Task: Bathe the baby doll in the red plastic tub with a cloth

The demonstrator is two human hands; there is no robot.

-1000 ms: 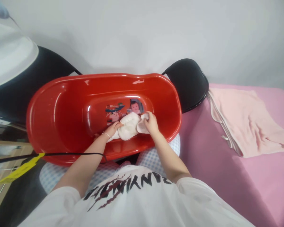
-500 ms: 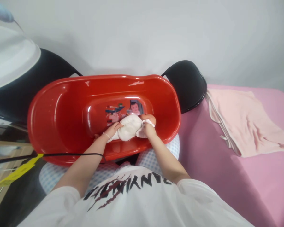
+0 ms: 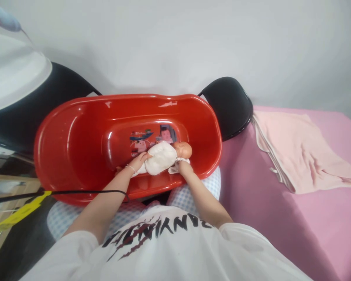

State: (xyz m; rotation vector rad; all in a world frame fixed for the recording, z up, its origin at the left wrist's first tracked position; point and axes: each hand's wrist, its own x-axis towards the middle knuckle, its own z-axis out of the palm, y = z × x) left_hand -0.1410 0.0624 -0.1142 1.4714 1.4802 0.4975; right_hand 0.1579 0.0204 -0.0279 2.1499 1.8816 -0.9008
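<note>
A baby doll (image 3: 160, 158) wrapped in a white cloth lies in the red plastic baby tub (image 3: 125, 102), its bare head (image 3: 183, 149) towards the right. My left hand (image 3: 137, 162), with a thin bracelet at the wrist, grips the wrapped lower body. My right hand (image 3: 183, 168) is shut at the doll's neck, on a loose fold of the white cloth (image 3: 175, 169). The tub's printed bottom picture (image 3: 140, 141) lies just beyond the doll. Both my forearms reach over the near rim.
A folded pale pink towel (image 3: 298, 152) lies on a pink padded surface (image 3: 266, 222) to the right. Black chair backs (image 3: 229, 106) stand behind the tub. A black cable with a yellow tag (image 3: 22, 211) crosses at the lower left, and a white dome-shaped cover (image 3: 14, 74) sits at the upper left.
My right hand has moved down and towards me, uncovering the doll's head fully. The cloth is now folded around the body, and the left hand has stayed in place.
</note>
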